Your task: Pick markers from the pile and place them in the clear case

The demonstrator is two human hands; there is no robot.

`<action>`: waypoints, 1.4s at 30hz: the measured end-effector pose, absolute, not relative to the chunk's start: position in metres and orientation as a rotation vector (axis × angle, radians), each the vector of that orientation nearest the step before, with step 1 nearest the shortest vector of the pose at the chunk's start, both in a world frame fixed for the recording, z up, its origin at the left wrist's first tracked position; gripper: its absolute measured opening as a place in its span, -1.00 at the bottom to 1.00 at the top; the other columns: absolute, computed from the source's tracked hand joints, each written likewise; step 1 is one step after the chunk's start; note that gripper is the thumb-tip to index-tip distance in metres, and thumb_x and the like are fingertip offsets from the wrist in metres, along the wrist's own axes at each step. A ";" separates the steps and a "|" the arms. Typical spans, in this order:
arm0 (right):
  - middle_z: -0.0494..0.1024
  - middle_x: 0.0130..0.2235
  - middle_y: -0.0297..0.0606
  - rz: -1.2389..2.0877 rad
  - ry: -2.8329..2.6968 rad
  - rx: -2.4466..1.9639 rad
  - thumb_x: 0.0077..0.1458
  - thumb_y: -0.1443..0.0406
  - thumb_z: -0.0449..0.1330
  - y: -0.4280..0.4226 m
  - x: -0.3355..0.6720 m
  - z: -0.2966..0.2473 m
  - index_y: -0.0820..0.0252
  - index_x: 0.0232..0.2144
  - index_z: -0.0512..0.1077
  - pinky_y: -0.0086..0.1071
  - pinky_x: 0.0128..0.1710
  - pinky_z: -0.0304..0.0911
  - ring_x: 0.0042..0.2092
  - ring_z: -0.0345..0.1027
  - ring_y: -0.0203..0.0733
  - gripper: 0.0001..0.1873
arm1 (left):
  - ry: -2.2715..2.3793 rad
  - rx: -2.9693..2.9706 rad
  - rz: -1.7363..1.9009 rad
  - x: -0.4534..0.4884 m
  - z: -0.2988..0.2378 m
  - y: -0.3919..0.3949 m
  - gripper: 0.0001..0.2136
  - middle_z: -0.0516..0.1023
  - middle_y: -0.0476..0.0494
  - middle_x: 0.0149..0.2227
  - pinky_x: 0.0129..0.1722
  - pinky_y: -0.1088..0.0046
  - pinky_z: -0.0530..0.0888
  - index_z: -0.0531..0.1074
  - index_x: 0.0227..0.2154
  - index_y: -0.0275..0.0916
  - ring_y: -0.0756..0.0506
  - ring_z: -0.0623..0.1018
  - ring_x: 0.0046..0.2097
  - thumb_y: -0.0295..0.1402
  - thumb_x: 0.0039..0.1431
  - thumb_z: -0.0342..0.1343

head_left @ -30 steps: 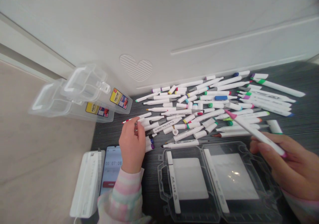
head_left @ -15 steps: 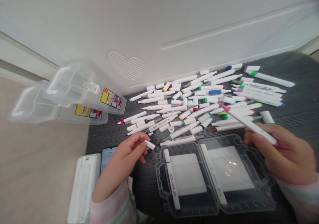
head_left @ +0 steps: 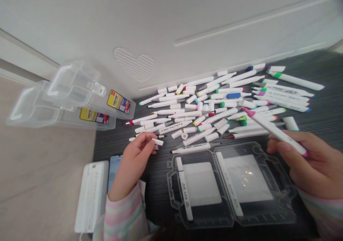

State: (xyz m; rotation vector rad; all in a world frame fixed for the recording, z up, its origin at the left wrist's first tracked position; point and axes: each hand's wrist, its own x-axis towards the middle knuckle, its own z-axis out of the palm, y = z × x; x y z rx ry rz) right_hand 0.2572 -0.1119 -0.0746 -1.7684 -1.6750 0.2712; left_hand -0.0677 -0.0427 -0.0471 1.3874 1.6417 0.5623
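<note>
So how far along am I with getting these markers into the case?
Two markers lie in the open clear case. The right hand holds a pink-tipped marker; the left hand pinches a small white piece, likely a cap. Nearly everything remains: the marker pile is loose on the dark mat.

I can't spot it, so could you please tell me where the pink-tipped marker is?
The pink-tipped marker is on the right of the head view, held in the right hand beside the open clear case.

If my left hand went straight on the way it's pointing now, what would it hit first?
Probably the near edge of the loose marker pile right ahead of it, though depth is unclear.
</note>
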 end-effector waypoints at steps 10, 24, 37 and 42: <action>0.43 -0.49 -0.41 0.276 -1.652 -1.737 -0.01 0.23 0.09 -0.114 0.261 -0.080 0.12 -0.44 0.37 -0.50 -0.51 0.10 -0.50 0.27 -0.37 -0.89 | 1.703 1.233 0.933 -0.067 -0.053 -0.043 -0.85 0.37 0.02 -0.49 -0.54 0.57 0.37 0.35 -0.37 -0.24 0.05 0.39 -0.47 -0.30 0.00 0.03; 0.43 -0.50 -0.40 0.276 -1.649 -1.713 -0.01 0.24 0.09 -0.113 0.258 -0.078 0.11 -0.45 0.37 -0.49 -0.51 0.11 -0.49 0.27 -0.36 -0.91 | 1.820 1.316 0.849 -0.073 -0.049 -0.044 -0.92 0.26 0.11 -0.66 -0.61 0.61 0.22 0.35 -0.43 -0.21 0.09 0.27 -0.61 -0.35 0.02 -0.01; 0.44 -0.53 -0.41 0.244 -1.642 -1.734 -0.01 0.23 0.10 -0.113 0.258 -0.079 0.11 -0.45 0.38 -0.49 -0.54 0.09 -0.52 0.25 -0.37 -0.90 | 1.508 1.222 0.935 -0.059 -0.046 -0.048 -0.91 0.37 0.05 -0.56 -0.40 0.51 0.30 0.37 -0.40 -0.23 0.04 0.37 -0.48 -0.39 0.01 0.02; 0.44 -0.51 -0.40 0.271 -1.625 -1.714 -0.03 0.23 0.11 -0.112 0.258 -0.079 0.12 -0.45 0.38 -0.49 -0.53 0.10 -0.51 0.26 -0.37 -0.90 | 1.274 0.973 1.165 -0.055 -0.040 -0.049 -0.95 0.32 0.01 -0.59 -0.59 0.58 0.21 0.36 -0.56 -0.29 0.08 0.29 -0.56 -0.45 -0.07 0.03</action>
